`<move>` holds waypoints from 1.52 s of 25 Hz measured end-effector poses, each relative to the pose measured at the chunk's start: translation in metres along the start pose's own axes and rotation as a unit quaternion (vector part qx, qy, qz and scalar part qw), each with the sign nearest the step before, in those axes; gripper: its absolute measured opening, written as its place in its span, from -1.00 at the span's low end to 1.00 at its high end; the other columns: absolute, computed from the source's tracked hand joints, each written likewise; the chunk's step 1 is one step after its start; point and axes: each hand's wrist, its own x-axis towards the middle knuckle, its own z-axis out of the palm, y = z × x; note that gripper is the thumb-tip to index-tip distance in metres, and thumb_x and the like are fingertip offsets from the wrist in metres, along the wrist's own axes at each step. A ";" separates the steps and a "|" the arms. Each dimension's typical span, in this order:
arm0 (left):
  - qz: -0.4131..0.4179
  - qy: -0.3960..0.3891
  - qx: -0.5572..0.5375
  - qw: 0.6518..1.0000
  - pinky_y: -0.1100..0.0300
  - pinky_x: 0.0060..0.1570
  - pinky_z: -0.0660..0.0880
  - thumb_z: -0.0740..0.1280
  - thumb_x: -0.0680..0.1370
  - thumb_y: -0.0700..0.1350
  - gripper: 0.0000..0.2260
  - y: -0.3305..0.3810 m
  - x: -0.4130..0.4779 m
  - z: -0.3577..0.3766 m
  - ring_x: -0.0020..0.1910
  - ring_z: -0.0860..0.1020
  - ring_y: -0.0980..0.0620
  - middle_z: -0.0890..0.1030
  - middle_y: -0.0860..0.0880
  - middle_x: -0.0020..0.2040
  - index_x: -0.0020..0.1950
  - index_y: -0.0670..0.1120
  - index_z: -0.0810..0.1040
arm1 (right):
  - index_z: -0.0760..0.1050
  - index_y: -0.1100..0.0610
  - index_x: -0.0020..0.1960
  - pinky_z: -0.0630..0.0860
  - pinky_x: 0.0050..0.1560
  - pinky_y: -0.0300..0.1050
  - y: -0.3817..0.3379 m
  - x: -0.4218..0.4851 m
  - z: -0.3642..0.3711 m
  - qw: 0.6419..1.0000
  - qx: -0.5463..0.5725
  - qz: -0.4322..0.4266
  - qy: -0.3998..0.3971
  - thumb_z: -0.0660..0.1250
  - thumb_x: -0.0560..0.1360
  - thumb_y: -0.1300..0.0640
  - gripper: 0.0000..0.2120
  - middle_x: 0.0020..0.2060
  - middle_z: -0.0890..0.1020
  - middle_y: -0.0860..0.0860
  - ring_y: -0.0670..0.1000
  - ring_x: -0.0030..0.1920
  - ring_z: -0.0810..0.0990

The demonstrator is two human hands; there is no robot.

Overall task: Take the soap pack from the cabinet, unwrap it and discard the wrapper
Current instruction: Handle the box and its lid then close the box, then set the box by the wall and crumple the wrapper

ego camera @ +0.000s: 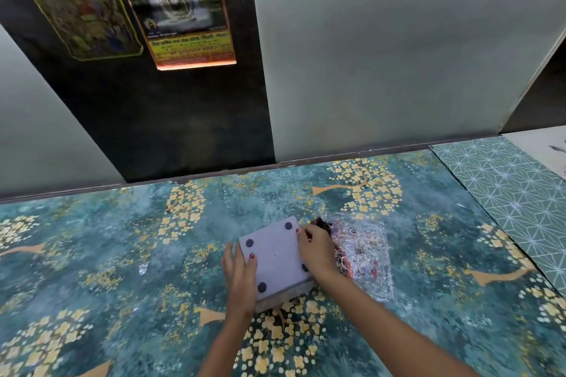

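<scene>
A grey square box [277,260] with dark round pads at its corners lies on the teal, gold-flowered surface [122,254]. My left hand [240,275] grips its left edge, thumb on top. My right hand [317,249] holds its right edge, fingertips on the top near the far corner. Right of the box lies a clear crinkled plastic wrapper [364,251] with print on it, partly under my right wrist. I cannot tell whether the box is the soap pack.
A dark panel [171,119] with two posters [180,6] stands behind the surface between pale grey walls [382,55]. A green mat with a white geometric pattern [514,190] lies at the right. A dark opening [545,95] shows at the far right.
</scene>
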 end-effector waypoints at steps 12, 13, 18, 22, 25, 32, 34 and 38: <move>-0.008 -0.031 0.046 0.998 -0.03 0.44 0.16 0.08 0.60 -0.14 -0.46 -0.032 0.010 0.002 0.50 0.04 -0.02 -0.09 -0.03 0.54 0.48 -0.01 -0.14 | 0.09 0.05 0.46 0.46 0.05 -0.06 0.003 0.011 0.002 0.975 -0.190 -0.056 -0.097 0.24 0.51 0.17 -0.42 0.31 0.42 0.09 0.10 0.15 0.50; -0.003 -0.030 0.056 0.998 -0.08 0.45 0.16 0.08 0.60 -0.13 -0.46 -0.034 0.010 0.002 0.50 0.03 -0.02 -0.09 -0.02 0.54 0.48 0.00 -0.14 | 0.12 0.06 0.45 0.47 0.05 -0.03 0.001 0.012 0.000 0.964 -0.230 -0.066 -0.117 0.22 0.52 0.17 -0.45 0.30 0.44 0.11 0.11 0.13 0.51; 0.008 -0.032 0.062 0.998 0.14 0.31 0.21 0.08 0.60 -0.11 -0.46 -0.035 0.012 0.000 0.43 0.08 0.13 -0.05 0.03 0.53 0.48 0.03 -0.14 | 0.27 0.02 0.39 0.36 -0.41 -0.12 -0.013 0.020 -0.002 0.940 -0.306 -0.046 -0.142 0.23 0.50 0.20 -0.52 0.02 0.64 0.16 0.02 -0.38 0.45; -0.006 -0.024 0.036 0.999 0.16 -0.08 0.43 0.10 0.60 -0.11 -0.45 -0.036 0.008 0.001 0.17 0.43 -0.02 0.17 0.04 0.43 0.48 0.05 -0.15 | 0.21 0.04 0.42 0.34 -0.37 -0.11 -0.011 0.016 -0.001 0.936 -0.317 -0.057 -0.142 0.19 0.51 0.23 -0.50 -0.11 0.65 0.17 0.10 -0.31 0.48; -0.115 -0.008 -0.042 0.992 0.12 -0.23 0.44 0.16 0.57 -0.13 -0.52 -0.027 0.007 0.004 -0.07 0.51 -0.04 0.46 -0.05 0.16 0.46 -0.09 0.10 | -0.25 0.03 0.47 0.26 -0.49 -0.16 0.001 0.004 -0.001 0.966 -0.207 -0.014 -0.152 0.15 0.55 0.13 -0.32 -0.43 0.47 0.04 0.00 -0.48 0.38; -0.014 0.064 -0.300 0.952 0.13 -0.25 0.47 0.03 0.57 0.07 -0.71 0.034 -0.009 0.007 -0.17 0.57 0.03 0.57 -0.09 -0.05 -0.02 -0.01 0.50 | 0.28 0.08 0.30 0.45 -0.09 -0.07 -0.016 -0.011 -0.015 0.973 0.229 0.031 -0.025 0.09 0.54 -0.08 -0.61 0.17 0.49 0.14 0.07 0.01 0.50; 0.126 0.093 -0.340 0.927 0.08 -0.12 0.47 0.04 0.51 0.09 -0.69 0.048 -0.005 0.008 0.00 0.55 -0.02 0.58 -0.10 0.04 -0.02 -0.02 0.50 | 0.43 0.13 0.03 0.43 -0.16 -0.07 -0.030 -0.008 -0.023 0.922 0.379 0.083 0.004 0.09 0.50 -0.17 -0.62 -0.02 0.56 0.16 0.09 -0.09 0.54; 0.206 0.005 -0.431 0.878 0.23 0.06 0.53 0.23 0.32 0.36 -0.49 0.070 0.021 0.008 0.03 0.63 0.02 0.73 -0.02 -0.15 -0.27 -0.08 0.63 | 0.50 0.20 -0.14 0.44 -0.23 0.06 -0.040 0.006 -0.043 0.851 0.461 0.239 -0.083 0.11 0.43 -0.28 -0.47 -0.40 0.65 0.18 0.20 -0.34 0.62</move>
